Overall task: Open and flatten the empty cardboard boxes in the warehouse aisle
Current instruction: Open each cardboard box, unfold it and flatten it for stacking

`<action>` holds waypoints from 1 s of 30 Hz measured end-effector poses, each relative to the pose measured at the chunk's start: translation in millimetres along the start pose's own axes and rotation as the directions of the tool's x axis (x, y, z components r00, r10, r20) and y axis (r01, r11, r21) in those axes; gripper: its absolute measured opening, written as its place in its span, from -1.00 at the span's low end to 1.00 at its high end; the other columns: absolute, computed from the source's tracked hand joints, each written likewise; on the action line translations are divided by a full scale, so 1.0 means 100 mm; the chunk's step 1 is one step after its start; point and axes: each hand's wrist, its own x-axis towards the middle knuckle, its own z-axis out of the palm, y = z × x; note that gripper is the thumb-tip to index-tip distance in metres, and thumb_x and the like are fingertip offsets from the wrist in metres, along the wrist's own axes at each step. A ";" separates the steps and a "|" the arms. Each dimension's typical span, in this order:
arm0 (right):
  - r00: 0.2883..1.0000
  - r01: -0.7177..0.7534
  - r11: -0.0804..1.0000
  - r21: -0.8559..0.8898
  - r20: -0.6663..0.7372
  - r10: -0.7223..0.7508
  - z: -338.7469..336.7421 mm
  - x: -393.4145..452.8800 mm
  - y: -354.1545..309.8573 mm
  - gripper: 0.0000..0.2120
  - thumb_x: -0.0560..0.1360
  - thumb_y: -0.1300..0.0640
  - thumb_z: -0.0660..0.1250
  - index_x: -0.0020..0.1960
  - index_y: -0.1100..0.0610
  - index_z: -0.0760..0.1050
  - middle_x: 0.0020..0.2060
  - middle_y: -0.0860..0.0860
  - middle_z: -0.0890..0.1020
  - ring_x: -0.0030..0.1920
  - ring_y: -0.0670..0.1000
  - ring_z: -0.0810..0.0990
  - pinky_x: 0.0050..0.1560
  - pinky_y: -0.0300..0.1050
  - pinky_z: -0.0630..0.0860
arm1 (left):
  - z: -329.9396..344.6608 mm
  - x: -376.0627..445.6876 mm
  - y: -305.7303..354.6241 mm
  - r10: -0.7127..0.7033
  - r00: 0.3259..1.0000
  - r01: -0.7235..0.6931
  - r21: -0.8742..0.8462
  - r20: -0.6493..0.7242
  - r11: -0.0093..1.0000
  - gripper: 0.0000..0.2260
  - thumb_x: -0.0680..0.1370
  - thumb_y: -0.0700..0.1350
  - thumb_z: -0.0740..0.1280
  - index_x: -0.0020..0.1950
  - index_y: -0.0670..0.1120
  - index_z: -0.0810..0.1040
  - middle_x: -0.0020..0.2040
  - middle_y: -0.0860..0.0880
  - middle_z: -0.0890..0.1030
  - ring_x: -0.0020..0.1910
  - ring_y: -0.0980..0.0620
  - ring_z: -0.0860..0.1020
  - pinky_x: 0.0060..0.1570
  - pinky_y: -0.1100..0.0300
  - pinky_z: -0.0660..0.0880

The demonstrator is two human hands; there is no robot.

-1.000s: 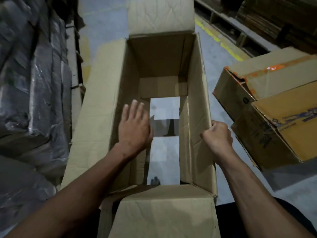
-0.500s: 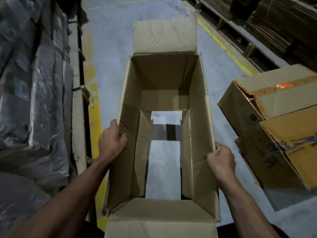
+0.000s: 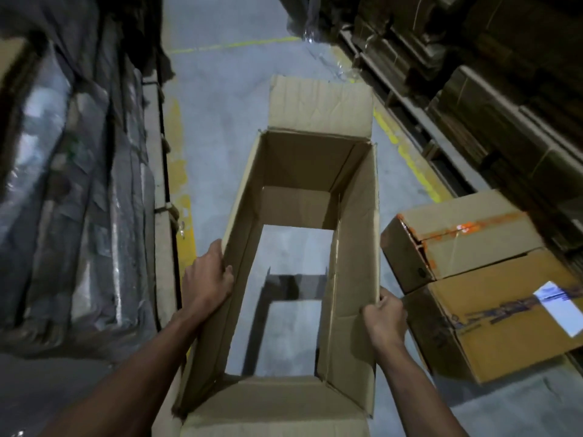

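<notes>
We are past the opening step: the tall brown cardboard box (image 3: pixel 303 247), held at the centre of the frame, has both ends undone, and the grey concrete floor (image 3: pixel 293 335) shows through its bottom. Flattening is what we judge to be in hand. The next move calls for pushing the two long walls in opposite directions so the tube shears flat along its corner creases.

Nearest us, both forearms reach up from the lower edge. Our left hand (image 3: pixel 206 280) wraps the rim of the left wall, fingers curled over the edge. Our right hand (image 3: pixel 383 313) pinches the right wall's rim, thumb inside.

Further right, two closed brown cartons (image 3: pixel 479 279) sit on the floor. Beyond, at upper centre, the box's far flap (image 3: pixel 320 104) stands up.
</notes>
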 end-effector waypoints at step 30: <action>0.996 -0.090 0.933 0.349 0.053 0.076 -1.62 -0.02 -1.95 -0.71 0.52 0.26 0.17 0.22 0.22 0.46 0.03 0.19 0.61 -0.05 0.28 0.61 -0.10 0.29 0.65 | -1.39 -1.05 2.14 0.252 0.822 -0.357 0.116 0.510 0.927 -0.04 0.42 0.48 0.25 0.62 0.04 -0.07 0.61 -0.03 0.05 0.53 -0.07 0.18 0.37 -0.05 0.30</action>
